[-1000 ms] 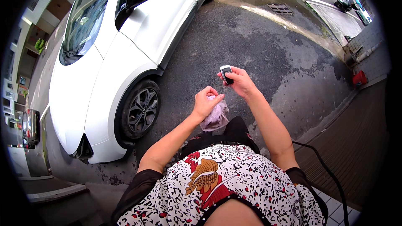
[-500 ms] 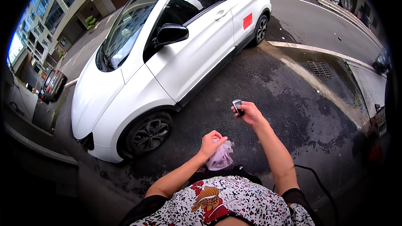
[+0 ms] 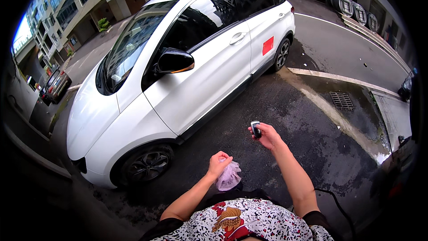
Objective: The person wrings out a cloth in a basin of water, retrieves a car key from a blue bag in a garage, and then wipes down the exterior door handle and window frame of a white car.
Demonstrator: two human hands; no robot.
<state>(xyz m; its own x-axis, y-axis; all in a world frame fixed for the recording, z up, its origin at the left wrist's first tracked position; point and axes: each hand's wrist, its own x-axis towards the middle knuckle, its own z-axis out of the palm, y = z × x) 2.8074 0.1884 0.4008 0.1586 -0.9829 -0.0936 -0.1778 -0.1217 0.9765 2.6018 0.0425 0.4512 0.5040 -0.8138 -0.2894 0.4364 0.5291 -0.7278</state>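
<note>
A black car key fob (image 3: pixel 256 129) with a silver edge is pinched in my right hand (image 3: pixel 270 136), held out in front of me. From my left hand (image 3: pixel 217 165) hangs a crumpled, pale pink, thin cloth-like bundle (image 3: pixel 229 176), gripped at its top by closed fingers. I cannot tell whether it is cloth or a plastic bag. Ahead and to the left stands a white car (image 3: pixel 200 76), its doors shut, with a red square (image 3: pixel 268 46) on the rear door. Both hands are apart from the car; its black side mirror (image 3: pixel 175 61) juts toward me.
A drain grate (image 3: pixel 342 100) is set in the dark, wet-looking pavement at right. A black hose or cable (image 3: pixel 336 203) curves beside me at lower right. Coiled material (image 3: pixel 345 5) stands along the far right wall. Another parked car (image 3: pixel 57 85) is at far left.
The view has tilted up, so more of the white car's roof shows. Both hands sit slightly lower in the picture, still holding the key fob and the pink bundle.
</note>
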